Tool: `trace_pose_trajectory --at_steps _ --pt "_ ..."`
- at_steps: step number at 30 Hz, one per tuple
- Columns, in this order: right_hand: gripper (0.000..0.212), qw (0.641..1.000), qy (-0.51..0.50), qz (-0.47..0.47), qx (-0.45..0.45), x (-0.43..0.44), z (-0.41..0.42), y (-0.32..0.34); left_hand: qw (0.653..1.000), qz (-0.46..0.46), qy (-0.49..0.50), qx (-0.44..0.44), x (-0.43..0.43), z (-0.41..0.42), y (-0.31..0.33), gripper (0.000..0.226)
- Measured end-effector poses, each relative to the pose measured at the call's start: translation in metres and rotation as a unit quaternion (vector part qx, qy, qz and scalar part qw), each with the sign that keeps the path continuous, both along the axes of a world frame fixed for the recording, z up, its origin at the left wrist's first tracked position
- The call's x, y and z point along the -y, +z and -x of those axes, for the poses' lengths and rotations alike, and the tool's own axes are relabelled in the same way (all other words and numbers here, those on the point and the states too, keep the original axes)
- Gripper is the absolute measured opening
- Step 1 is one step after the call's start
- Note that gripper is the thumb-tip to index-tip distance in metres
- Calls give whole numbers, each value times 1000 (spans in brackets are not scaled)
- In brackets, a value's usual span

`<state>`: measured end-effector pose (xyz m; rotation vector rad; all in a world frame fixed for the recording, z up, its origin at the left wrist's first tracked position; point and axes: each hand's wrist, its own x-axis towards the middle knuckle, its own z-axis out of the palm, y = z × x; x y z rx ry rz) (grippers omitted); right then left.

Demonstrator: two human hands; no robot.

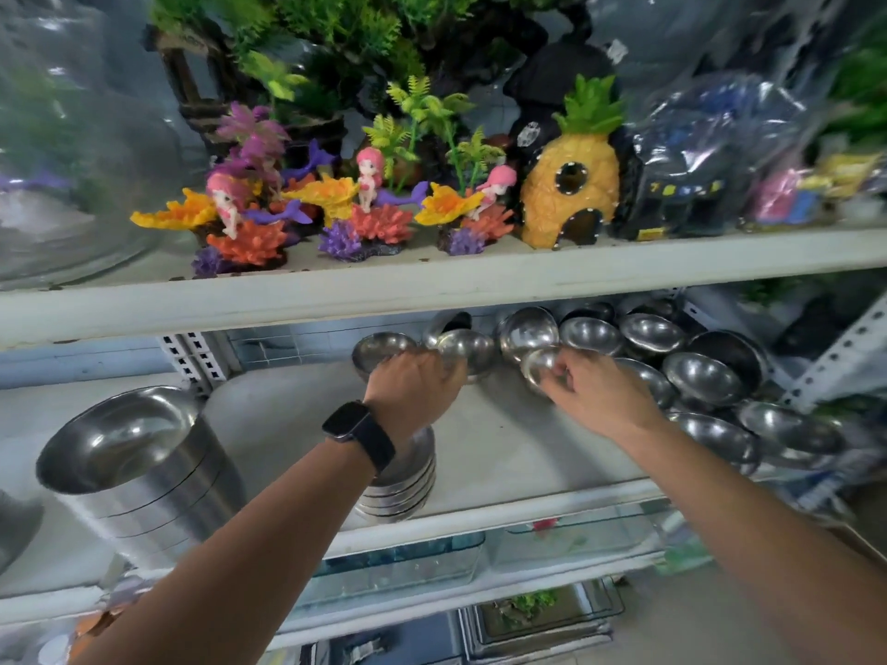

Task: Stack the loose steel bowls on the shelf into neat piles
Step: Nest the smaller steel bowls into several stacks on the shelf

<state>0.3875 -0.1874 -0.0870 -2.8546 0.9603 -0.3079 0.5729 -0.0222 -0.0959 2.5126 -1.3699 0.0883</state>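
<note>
Both hands on steel bowls, middle shelf [504, 448].
Left hand [417, 381], black watch [359, 433] on its wrist, has its fingers curled over the rim of a bowl [473, 348] mid-shelf. Right hand [590, 391] pinches a small tilted bowl [540, 364] at the edge of the loose heap [701, 371] on the right. Short stack [403, 491] stands below the left wrist; taller stack [144, 472] far left.

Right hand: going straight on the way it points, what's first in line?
The right hand pinches a small bowl, pointing up-left into the shelf. Straight on, that bowl would likely meet the tilted bowl just behind it first, though depth is unclear.
</note>
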Motion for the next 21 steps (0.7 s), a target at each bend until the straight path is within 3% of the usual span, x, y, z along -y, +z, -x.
trace_pose_trajectory --at_steps 6,14,21 --pt "34 998 -60 19 4 16 43 -3 997 23 -55 -37 26 26 2 50" --pt "36 991 -127 29 6 34 96 -3 994 -11 -88 -63 69 64 -5 59" --pt "36 994 -107 33 -5 72 146 -8 997 -20 -71 -38 104 116 -21 49"
